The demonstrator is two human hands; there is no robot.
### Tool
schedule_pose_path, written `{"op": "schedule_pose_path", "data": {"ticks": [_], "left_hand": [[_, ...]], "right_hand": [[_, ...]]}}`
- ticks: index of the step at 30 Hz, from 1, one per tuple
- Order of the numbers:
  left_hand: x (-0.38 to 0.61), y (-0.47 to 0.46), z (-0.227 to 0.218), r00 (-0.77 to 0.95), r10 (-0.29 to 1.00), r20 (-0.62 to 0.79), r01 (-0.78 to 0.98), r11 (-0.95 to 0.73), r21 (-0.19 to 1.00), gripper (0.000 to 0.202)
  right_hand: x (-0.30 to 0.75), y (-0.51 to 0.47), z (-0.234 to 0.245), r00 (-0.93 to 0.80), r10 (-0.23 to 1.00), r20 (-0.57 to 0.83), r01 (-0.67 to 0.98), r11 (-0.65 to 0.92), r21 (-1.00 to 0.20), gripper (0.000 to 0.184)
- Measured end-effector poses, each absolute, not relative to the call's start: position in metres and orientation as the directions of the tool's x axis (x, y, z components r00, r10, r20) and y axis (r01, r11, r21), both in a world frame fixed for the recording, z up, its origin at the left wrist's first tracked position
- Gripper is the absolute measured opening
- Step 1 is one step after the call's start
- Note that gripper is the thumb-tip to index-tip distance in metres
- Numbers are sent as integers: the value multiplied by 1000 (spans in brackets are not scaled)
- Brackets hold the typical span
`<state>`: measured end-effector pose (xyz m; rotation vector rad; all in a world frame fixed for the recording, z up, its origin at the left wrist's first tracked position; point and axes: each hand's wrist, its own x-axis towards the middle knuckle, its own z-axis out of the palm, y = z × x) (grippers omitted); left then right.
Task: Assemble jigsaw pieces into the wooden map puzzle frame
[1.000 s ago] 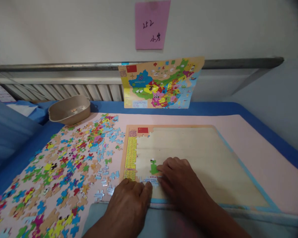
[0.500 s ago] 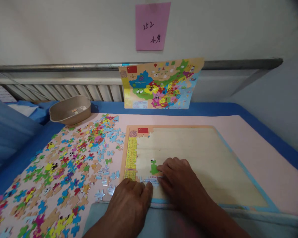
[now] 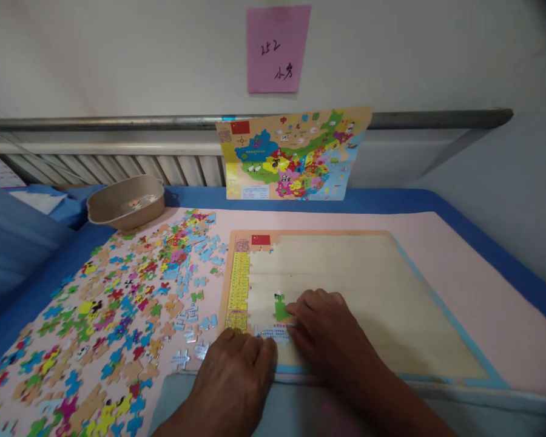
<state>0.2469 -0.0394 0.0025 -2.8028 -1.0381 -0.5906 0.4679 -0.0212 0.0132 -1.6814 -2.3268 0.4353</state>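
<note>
A wooden puzzle board point(image 3: 337, 273) lies in front of me, with assembled pieces along its left side. My right hand point(image 3: 330, 331) rests on the board with fingers bent together, the fingertips at a green puzzle piece point(image 3: 281, 311). Above that piece sits a small printed bird. My left hand point(image 3: 239, 376) lies over the board's lower left corner, its fingers curled and close together beside the blue-lettered pieces point(image 3: 275, 334). What lies under those fingertips is hidden.
Many loose puzzle pieces point(image 3: 122, 321) spread over the pink surface on the left. A beige basin point(image 3: 127, 209) with a few pieces inside stands behind them. The printed map picture point(image 3: 291, 161) leans upright at the back below a metal rail point(image 3: 437, 118).
Both hands stay almost in place, the right one still at the green piece. The whole view has shifted slightly, with things appearing a little further left.
</note>
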Motion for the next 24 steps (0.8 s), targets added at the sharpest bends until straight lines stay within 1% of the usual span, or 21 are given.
{"op": "schedule_pose_path", "data": {"ticks": [12, 18, 24], "left_hand": [[245, -42, 2, 691, 621, 370, 660, -751, 29, 31], [245, -41, 1, 695, 629, 348, 656, -753, 52, 25], [244, -41, 1, 699, 620, 356, 650, -758, 44, 30]], "right_hand": [[468, -21, 14, -310, 951, -2, 885, 288, -365, 7], [467, -21, 15, -311, 950, 2, 885, 290, -365, 7], [467, -22, 14, -317, 949, 10, 883, 298, -363, 7]]}}
